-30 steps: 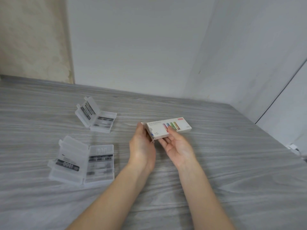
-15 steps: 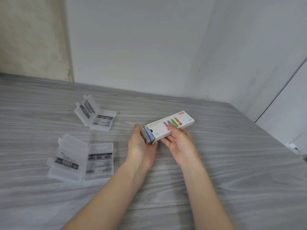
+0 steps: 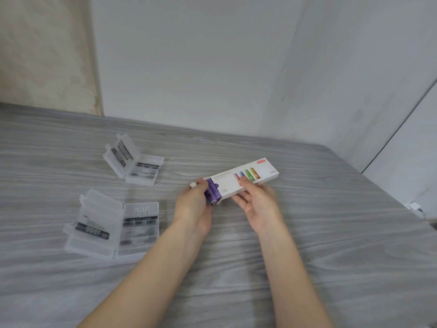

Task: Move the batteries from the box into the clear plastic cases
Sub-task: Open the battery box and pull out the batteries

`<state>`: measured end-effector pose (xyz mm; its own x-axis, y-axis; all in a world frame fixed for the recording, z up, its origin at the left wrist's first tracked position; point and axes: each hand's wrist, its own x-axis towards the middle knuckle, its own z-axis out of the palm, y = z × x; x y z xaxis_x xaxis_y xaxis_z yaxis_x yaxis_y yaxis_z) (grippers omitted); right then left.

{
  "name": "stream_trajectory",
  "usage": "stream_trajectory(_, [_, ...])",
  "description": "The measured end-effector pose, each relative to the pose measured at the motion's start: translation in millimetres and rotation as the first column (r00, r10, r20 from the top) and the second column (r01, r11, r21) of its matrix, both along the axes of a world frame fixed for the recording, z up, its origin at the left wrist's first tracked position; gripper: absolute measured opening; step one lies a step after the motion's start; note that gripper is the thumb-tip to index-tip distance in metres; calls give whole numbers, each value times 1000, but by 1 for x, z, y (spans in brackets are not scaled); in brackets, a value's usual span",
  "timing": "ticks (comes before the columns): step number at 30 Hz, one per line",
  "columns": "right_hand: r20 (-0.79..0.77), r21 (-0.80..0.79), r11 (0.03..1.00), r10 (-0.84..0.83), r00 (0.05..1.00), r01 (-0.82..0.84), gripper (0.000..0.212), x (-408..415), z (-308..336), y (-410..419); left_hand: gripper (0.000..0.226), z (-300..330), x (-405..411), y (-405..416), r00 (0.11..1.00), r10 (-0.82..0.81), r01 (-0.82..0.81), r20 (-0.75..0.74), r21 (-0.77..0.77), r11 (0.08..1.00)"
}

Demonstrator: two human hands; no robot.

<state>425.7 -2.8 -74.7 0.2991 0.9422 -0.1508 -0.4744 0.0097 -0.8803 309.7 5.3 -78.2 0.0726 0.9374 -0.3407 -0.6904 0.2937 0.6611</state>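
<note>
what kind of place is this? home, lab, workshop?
Probably a plain indoor room, home or office; can't tell which. A grey wood-grain table sits in a corner of bare pale walls, with a white plug at its right edge.

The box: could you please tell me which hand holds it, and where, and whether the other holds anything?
The right hand holds the box from beneath, near its middle. The left hand has its grip on purple batteries protruding from the box's open end.

Box (image 3: 246, 179): the one you hold is matt white card, smooth, with colour print.
Batteries (image 3: 212, 194): glossy purple wrap.
Cases (image 3: 111, 223): frosted clear plastic, smooth, near your worktop's left edge.
Worktop (image 3: 331, 233): grey wood-grain, matt.
Wall (image 3: 189, 55): matt, painted pale.
</note>
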Motion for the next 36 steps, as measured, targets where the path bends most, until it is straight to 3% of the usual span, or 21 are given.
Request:
stream_trajectory(2, [41, -20, 1000, -12, 999, 13, 12, -1, -2, 1, 13, -2, 0, 1, 993, 33, -32, -116, 10, 999])
stream_trajectory(5, [76, -33, 998, -47, 996, 50, 20, -2, -4, 1, 16, -4, 0, -1, 971, 44, -39, -237, 26, 999])
stream_trajectory(10, [127, -28, 997, -68, 990, 72, 18, -1, -5, 0, 15, -5, -1, 1, 959, 95, -100, -266, -4, 995])
stream_trajectory(16, [246, -36, 985, -153, 957, 167, 31, 2, -13, 4, 24, -2, -2, -2, 898, 195, -184, -395, 65, 981])
stream_trajectory(22, [409, -16, 971, -213, 887, 240, 13, 4, -17, 5, 29, 4, -3, -7, 851, 217, -194, -477, 98, 976])
stream_trajectory(25, [526, -13, 955, -246, 814, 297, 14, 5, -17, 4, 28, 3, -2, -7, 824, 219, -181, -523, 123, 976])
stream_trajectory(30, [806, -5, 935, -205, 555, 354, 21, 6, -17, 2, 29, 0, -1, -6, 785, 227, -170, -576, 151, 974])
stream_trajectory(36, [855, 72, 934, -238, 461, 350, 31, 0, -7, -1, 28, -2, -2, -6, 776, 233, -170, -586, 161, 972])
